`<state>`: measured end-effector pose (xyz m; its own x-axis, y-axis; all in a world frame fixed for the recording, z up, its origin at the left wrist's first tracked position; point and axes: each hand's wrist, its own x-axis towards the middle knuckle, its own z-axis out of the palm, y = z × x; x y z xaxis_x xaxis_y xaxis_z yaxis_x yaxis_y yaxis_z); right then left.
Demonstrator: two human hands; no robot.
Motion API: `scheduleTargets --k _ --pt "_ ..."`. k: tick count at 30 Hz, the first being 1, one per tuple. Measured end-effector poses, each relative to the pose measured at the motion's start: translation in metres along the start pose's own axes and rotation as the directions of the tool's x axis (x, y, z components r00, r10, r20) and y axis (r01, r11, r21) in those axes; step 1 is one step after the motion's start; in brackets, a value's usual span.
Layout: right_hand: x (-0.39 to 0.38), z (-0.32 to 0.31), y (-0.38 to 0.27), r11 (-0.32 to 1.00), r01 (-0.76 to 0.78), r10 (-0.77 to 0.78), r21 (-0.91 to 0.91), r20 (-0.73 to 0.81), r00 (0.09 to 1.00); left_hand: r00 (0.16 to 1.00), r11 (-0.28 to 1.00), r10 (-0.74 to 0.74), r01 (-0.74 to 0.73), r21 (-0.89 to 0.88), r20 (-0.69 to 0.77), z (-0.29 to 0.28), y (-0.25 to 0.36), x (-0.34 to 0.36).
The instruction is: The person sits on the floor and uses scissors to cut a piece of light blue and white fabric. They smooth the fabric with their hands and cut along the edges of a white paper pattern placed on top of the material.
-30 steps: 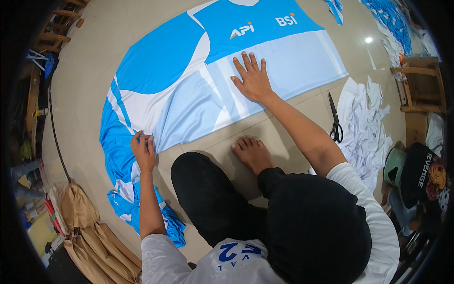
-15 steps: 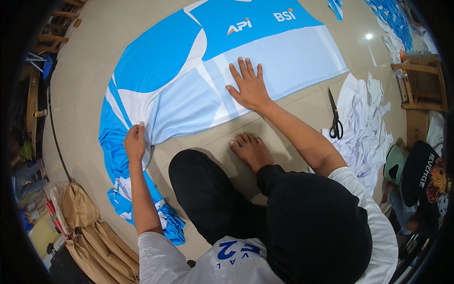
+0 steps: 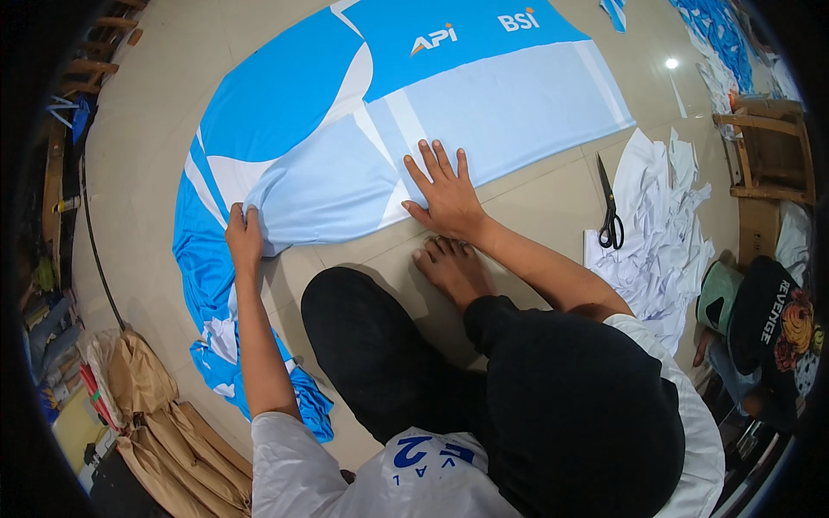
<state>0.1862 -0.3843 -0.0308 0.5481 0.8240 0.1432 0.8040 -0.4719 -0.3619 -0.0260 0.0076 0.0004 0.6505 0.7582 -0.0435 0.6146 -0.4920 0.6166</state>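
A long printed fabric (image 3: 319, 192) in bright blue, pale blue and white lies across the tiled floor in front of me. My left hand (image 3: 244, 237) pinches its near edge at the left, between thumb and fingers, where the cloth is creased. On the pale blue part, by the near edge, my right hand (image 3: 447, 197) rests flat with its fingers spread. The fabric's left end trails down beside my left forearm into a crumpled blue and white heap (image 3: 308, 406). Black-handled scissors (image 3: 610, 220) lie to the right, apart from both hands.
White fabric scraps (image 3: 648, 268) are piled beside the scissors, with blue offcuts (image 3: 717, 39) farther back. A wooden stool (image 3: 768, 151) stands at the right. Brown cloth (image 3: 164, 423) bunches at the lower left. My bare foot (image 3: 451, 269) is close to the fabric's near edge.
My right hand has slid toward me, down to the fabric's near edge. My left hand has shifted slightly, still pinching; the creased cloth beside it has moved a little left.
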Motion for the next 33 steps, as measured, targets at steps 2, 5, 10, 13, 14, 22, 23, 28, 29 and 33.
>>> scheduleTargets --k 2,5,10,13,14,22,23,28,29,33 --pt "-0.002 0.001 0.001 1.0 0.007 -0.007 -0.003 -0.012 1.0 0.996 0.992 0.08 -0.078 0.096 -0.024 0.004 0.009 0.003" --pt "-0.006 -0.001 0.003 1.0 0.002 -0.003 -0.004 -0.023 1.0 0.999 0.912 -0.049 0.055 0.406 -0.025 0.017 0.035 0.006" --pt "0.002 0.001 -0.008 1.0 0.012 -0.012 0.006 -0.026 1.0 0.885 0.859 0.466 -0.448 0.246 -0.013 0.063 0.059 -0.004" --pt "-0.003 0.002 -0.002 1.0 -0.008 0.008 -0.002 -0.019 1.0 0.718 0.719 0.575 -0.672 0.177 0.391 0.089 0.111 -0.035" --pt "-0.003 0.003 -0.002 1.0 -0.008 0.007 -0.013 -0.021 1.0 0.687 0.696 0.553 -0.692 0.192 0.471 0.092 0.115 -0.041" --pt "-0.001 0.002 -0.006 0.999 -0.009 0.009 -0.038 0.012 1.0 0.727 0.701 0.491 -0.657 0.278 0.48 0.098 0.09 -0.038" --pt "0.0 0.001 -0.005 0.999 -0.007 0.008 -0.038 0.016 1.0 0.736 0.708 0.489 -0.648 0.28 0.467 0.099 0.091 -0.037" --pt "-0.002 -0.001 -0.003 0.999 -0.001 0.002 -0.038 0.021 1.0 0.769 0.734 0.474 -0.614 0.29 0.429 0.102 0.095 -0.034" --pt "-0.002 -0.001 -0.005 0.999 -0.001 0.002 -0.033 0.025 1.0 0.779 0.738 0.477 -0.607 0.296 0.407 0.102 0.095 -0.033" --pt "-0.003 -0.002 -0.009 1.0 0.001 0.0 -0.019 0.045 0.999 0.765 0.733 0.497 -0.623 0.274 0.41 0.115 0.108 -0.017"
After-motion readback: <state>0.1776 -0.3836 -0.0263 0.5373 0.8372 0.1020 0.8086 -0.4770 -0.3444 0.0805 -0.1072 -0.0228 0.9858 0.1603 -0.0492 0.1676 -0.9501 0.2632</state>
